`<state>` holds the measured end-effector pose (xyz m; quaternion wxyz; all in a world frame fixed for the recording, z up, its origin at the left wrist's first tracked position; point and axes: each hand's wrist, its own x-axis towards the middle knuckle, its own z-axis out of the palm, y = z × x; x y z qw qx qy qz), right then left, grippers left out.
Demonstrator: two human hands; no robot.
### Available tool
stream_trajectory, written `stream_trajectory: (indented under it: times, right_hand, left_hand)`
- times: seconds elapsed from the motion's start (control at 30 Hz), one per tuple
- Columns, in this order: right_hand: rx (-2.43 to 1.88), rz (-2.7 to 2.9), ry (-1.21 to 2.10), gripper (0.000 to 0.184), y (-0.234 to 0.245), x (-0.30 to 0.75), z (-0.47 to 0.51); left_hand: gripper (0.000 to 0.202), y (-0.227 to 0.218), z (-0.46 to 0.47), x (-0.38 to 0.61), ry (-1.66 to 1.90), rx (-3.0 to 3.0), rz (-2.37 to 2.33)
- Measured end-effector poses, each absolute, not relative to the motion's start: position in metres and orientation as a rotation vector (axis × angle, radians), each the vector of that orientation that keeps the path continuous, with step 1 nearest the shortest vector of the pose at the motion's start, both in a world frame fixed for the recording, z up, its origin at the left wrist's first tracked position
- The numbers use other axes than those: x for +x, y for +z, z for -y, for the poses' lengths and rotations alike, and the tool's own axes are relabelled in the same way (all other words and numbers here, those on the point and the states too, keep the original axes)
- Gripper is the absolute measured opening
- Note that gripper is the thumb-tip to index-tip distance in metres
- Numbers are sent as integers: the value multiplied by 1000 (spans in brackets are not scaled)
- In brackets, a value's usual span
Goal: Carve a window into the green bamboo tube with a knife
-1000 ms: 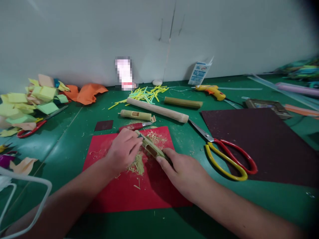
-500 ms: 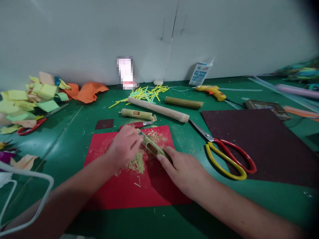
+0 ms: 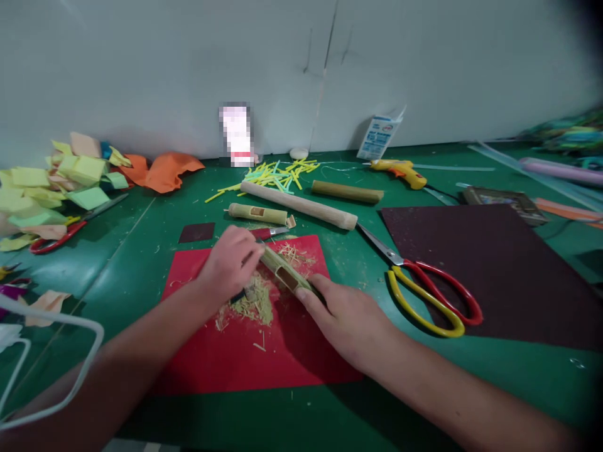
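Observation:
My right hand [image 3: 348, 314] is closed around the near end of a bamboo tube [image 3: 292, 273] with a rectangular opening cut in its side. At the tube's far end, my left hand [image 3: 233, 260] is closed on something dark that its fingers mostly hide. Pale shavings [image 3: 257, 301] lie under both hands on a red sheet [image 3: 264, 364]. Just beyond the left hand rests a red-handled knife [image 3: 276, 232], partly covered by the fingers. Behind it lies another bamboo tube [image 3: 273, 216] with a notch.
Large scissors [image 3: 400, 260] with red and yellow handles lie at right, beside a dark brown sheet [image 3: 471, 270]. Behind are a wooden stick [image 3: 301, 206], a bamboo piece [image 3: 348, 191], yellow strips [image 3: 277, 176] and a glue gun [image 3: 400, 172]. Folded paper [image 3: 70, 176] is piled at left.
My left hand has shifted slightly back toward the left along the tube's far end, and a dark piece now shows beneath it. My right hand keeps its hold on the bamboo tube.

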<state>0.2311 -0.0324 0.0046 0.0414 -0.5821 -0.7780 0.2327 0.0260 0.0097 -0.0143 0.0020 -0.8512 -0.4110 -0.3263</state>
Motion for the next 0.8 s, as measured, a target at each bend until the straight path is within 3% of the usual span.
stream_trajectory:
  times: [0.8]
  right_hand:
    - [-1798,2404,690,38,5,231,34]
  left_hand:
    - [18,-13,-9,29,-1000,-2669,1278]
